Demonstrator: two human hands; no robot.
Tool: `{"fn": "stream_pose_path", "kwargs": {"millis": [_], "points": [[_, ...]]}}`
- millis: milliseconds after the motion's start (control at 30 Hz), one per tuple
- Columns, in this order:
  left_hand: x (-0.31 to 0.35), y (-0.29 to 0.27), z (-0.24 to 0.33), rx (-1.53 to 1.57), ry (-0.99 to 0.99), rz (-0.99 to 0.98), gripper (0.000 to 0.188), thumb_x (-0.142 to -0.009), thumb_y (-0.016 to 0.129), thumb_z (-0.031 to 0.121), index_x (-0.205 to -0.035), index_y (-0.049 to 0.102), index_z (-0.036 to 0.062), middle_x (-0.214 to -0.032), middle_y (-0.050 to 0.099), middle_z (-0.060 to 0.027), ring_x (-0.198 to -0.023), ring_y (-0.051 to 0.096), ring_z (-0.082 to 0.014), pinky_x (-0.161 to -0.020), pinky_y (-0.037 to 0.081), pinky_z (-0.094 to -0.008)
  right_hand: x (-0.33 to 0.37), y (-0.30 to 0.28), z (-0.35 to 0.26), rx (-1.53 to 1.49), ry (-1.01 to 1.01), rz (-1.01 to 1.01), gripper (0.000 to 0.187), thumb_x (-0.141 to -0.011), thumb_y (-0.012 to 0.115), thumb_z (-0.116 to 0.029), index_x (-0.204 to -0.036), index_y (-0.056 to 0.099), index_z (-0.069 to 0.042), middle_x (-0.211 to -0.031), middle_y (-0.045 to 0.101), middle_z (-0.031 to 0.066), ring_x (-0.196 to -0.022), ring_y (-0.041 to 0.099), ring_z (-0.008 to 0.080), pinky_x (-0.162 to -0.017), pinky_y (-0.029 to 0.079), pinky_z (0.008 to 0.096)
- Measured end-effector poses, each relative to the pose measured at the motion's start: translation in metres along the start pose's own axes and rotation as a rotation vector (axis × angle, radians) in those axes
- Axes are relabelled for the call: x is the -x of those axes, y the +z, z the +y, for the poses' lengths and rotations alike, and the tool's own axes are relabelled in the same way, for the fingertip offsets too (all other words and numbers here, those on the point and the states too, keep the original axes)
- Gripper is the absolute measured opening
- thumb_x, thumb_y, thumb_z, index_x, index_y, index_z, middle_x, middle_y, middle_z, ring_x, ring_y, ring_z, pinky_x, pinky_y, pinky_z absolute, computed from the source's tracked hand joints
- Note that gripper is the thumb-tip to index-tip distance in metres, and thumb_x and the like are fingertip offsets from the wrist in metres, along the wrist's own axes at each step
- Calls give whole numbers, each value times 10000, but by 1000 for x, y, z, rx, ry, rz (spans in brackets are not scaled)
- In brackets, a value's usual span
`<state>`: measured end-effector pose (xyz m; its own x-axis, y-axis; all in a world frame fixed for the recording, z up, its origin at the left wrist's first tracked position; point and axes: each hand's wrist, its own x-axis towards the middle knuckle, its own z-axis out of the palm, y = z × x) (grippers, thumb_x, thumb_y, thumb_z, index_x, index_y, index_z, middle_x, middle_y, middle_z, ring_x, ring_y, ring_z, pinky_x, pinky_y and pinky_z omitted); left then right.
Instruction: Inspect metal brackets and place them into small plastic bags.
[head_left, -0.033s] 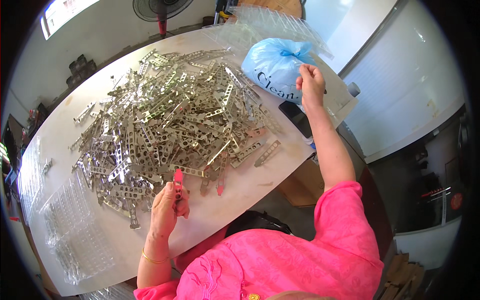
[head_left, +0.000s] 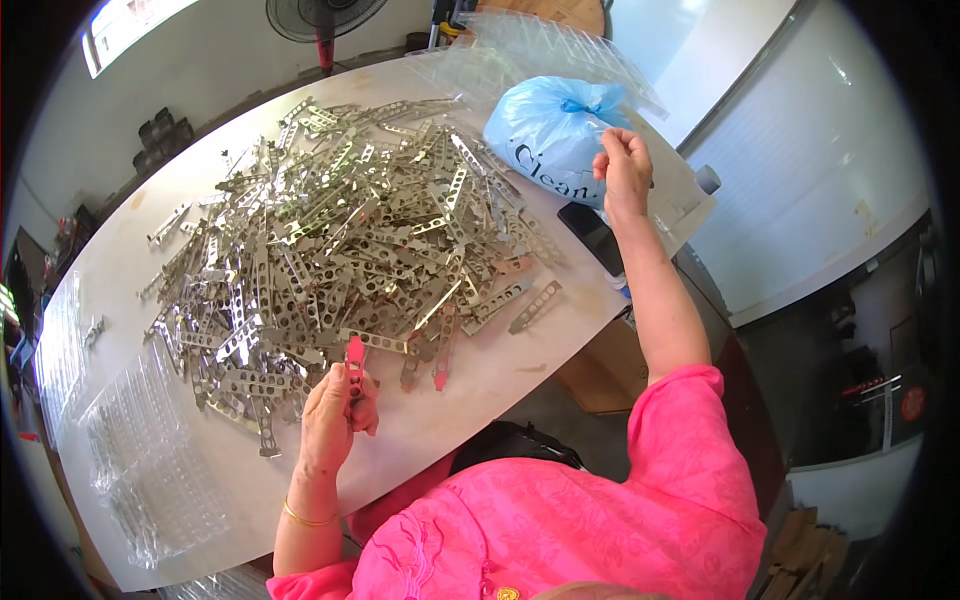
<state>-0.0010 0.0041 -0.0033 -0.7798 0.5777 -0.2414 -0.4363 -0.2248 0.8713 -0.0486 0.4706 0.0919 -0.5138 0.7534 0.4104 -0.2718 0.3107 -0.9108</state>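
My left hand (head_left: 338,408) is closed around a flat metal strip with round holes (head_left: 355,362), which stands upright out of the fist and shines pink at its top. Just beyond it spreads a big heap of similar punched metal strips (head_left: 340,240). My right hand (head_left: 625,172) is raised at the far right, in front of a knotted blue plastic bag (head_left: 545,125). Its thumb and fingers are pinched together; what sits between them, if anything, is too small to make out. A black phone (head_left: 592,238) lies below that hand, near the table's right edge.
The pale table (head_left: 480,400) has a curved edge. Clear ridged plastic trays (head_left: 150,460) lie at its left, and more clear trays (head_left: 570,55) are at the back. A grey-capped object (head_left: 707,180) is at the right. A fan (head_left: 325,18) stands behind the table.
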Motion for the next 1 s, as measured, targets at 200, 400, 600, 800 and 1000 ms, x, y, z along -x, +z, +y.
{"fn": "stream_pose_path", "kwargs": {"millis": [200, 400, 600, 800, 1000], "points": [[-1, -3, 1, 78, 41, -67, 470, -1074, 400, 446, -927, 558, 29, -613, 376, 23, -517, 356, -96, -511, 412, -279, 45, 9, -40, 111, -163, -35, 159, -991, 587, -193, -1021, 542, -44, -874, 653, 74, -631, 583, 86, -555, 460, 231], [6, -7, 1, 36, 91, -37, 256, -1031, 572, 288, -968, 565, 39, -665, 412, 40, -544, 375, -71, -525, 408, -250, 104, 39, -57, -151, -188, -233, 119, -1044, 504, -154, -1093, 511, -45, -1057, 675, 137, -753, 639, 127, -634, 505, 246], [1, 0, 7, -31, 137, 21, 284, -1026, 566, 233, -1186, 584, -1, -677, 441, 51, -537, 383, -45, -529, 406, -228, 209, 64, -55, -390, 163, -736, 116, -1050, 503, -144, -1101, 497, -41, -1083, 680, 147, -866, 679, 163, -699, 558, 278], [1, 1, 16, 76, 186, 77, 278, -1014, 596, 209, -1226, 598, 29, -781, 509, 61, -632, 435, -35, -596, 415, -218, 279, 78, -41, -328, 386, -995, 116, -1039, 529, -123, -1119, 498, -45, -1035, 699, 108, -812, 665, 118, -673, 547, 236], [5, -16, 17, 109, 210, 27, 308, -1017, 586, 260, -1214, 599, 23, -726, 449, 66, -609, 401, -45, -581, 393, -237, 265, 86, -43, -126, 319, -942, 76, -1015, 577, -105, -1032, 539, -41, -894, 674, 31, -691, 615, 54, -607, 500, 199]]}}
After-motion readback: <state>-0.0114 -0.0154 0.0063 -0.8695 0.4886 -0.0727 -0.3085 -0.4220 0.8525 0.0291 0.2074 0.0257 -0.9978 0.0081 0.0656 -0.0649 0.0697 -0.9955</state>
